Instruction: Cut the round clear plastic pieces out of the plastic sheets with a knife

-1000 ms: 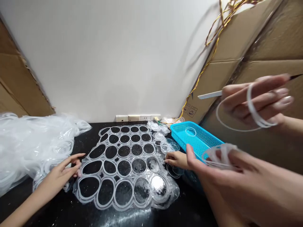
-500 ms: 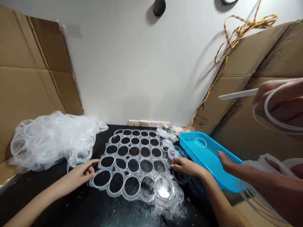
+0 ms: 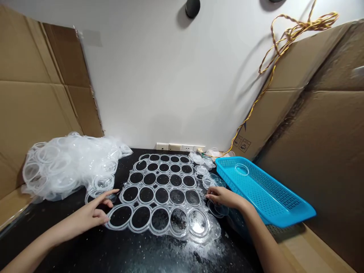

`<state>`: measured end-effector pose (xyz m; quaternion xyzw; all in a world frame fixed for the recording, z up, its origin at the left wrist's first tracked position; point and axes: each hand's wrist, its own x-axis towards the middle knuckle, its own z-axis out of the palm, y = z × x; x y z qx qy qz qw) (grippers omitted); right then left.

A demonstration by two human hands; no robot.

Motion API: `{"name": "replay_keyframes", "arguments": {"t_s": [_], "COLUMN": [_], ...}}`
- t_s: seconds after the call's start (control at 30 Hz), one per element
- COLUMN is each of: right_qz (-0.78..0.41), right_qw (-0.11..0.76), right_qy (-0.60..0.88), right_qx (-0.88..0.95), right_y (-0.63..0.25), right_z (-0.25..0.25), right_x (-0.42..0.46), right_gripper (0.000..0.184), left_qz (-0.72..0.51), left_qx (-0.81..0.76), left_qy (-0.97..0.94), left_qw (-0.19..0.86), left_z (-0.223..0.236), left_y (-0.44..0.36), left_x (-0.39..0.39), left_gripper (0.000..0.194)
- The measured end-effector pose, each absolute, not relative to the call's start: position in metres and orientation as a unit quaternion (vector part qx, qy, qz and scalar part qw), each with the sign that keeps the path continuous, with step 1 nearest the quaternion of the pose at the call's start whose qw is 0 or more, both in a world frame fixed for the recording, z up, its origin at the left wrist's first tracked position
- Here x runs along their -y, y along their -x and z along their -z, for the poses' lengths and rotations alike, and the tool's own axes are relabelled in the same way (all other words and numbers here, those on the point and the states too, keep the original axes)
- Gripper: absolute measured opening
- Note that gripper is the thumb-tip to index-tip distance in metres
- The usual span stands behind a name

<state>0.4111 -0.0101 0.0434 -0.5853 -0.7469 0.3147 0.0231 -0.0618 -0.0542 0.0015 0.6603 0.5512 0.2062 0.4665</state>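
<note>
A clear plastic sheet punched with rows of round holes lies flat on the black tabletop. My left hand rests at the sheet's left edge, index finger stretched out and touching the rim, nothing held. My right hand lies on the sheet's right edge, fingers flat and pointing left, next to some loose clear discs. No other person's hands are in view.
A blue perforated basket stands tilted at the right with one clear round lid in it. A heap of clear plastic rings fills the left. Small clear discs lie at the back. Cardboard walls flank both sides.
Another person's two hands, holding thin white rings at the right, have left the view. The view has risen. My own hands have barely shifted on the sheet's edges.
</note>
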Motion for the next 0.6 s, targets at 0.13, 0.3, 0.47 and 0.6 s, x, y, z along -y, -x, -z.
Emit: {"name": "replay_keyframes", "arguments": {"t_s": [0.13, 0.3, 0.47, 0.6], "right_qz": [-0.317, -0.324, -0.325, -0.31], "right_qw": [0.026, 0.028, 0.027, 0.024], "right_qy": [0.588, 0.589, 0.593, 0.594], "right_qx": [0.744, 0.74, 0.736, 0.742], "right_y": [-0.41, -0.411, -0.412, -0.415], "right_z": [-0.045, -0.043, -0.037, -0.032], "right_x": [0.011, 0.01, 0.007, 0.002], "right_gripper": [0.026, 0.027, 0.031, 0.036], "left_qz": [-0.201, -0.242, -0.286, -0.251], "left_qx": [-0.553, -0.568, -0.562, -0.515], "left_qy": [-0.663, -0.679, -0.719, -0.784], "left_qw": [0.463, 0.396, 0.292, 0.24], "left_z": [-0.019, -0.055, -0.052, -0.029], "left_y": [0.065, 0.051, 0.039, 0.037], "left_x": [0.056, 0.03, -0.036, -0.066], "left_gripper": [0.068, 0.044, 0.043, 0.031]}}
